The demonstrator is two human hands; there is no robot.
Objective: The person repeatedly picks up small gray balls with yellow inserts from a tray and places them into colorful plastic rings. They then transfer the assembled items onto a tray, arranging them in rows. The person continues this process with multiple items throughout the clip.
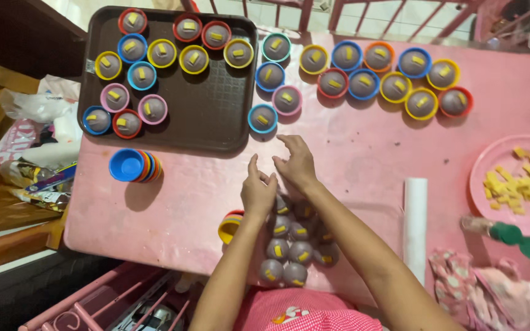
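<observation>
1. The pink counter [363, 165] carries everything; the bagged grey cakes serve as landmark for the places below.
2. The dark brown tray [207, 116] lies beyond the bagged cakes and to their left, with filled coloured cups on it; a second row of filled cups [394, 76] runs to the tray's right.
3. The clear bag of grey cakes [289, 245], each topped with a yellow piece, lies at the near edge, its long axis running from the person toward the hands.
4. The stack of empty cups [135, 165] lies left of the bag, well apart.
5. The right hand [295, 164] reaches just beyond the bag, its grip apart and empty.
6. The left hand [257, 191] rests at the bag's far end, nearer the cakes; its grip looks loosely closed, but I cannot tell on what.
</observation>
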